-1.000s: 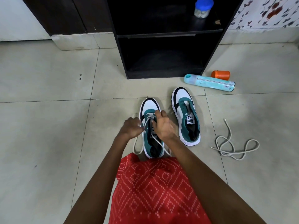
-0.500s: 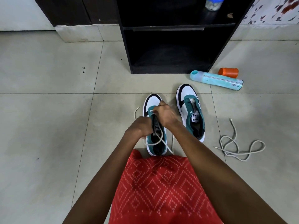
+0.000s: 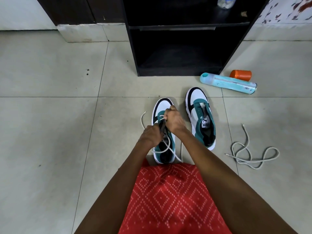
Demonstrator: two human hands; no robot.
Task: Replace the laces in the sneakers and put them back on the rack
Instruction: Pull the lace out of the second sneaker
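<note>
Your right hand (image 3: 174, 121) pinches the white lace (image 3: 166, 148) at the holes near the toe of the sneaker (image 3: 163, 105), and your left hand (image 3: 151, 135) is curled round the same lace, just beside the tongue. That sneaker sits on the floor (image 3: 50, 132) in front of your red lap, with the other sneaker (image 3: 200, 115) just beside it on the right. A loose lace (image 3: 249, 156) lies in loops further right, and the black rack (image 3: 179, 48) stands behind the sneakers, with a blue bottle (image 3: 228, 83) and an orange cup (image 3: 240, 75) by its bottom right corner.
</note>
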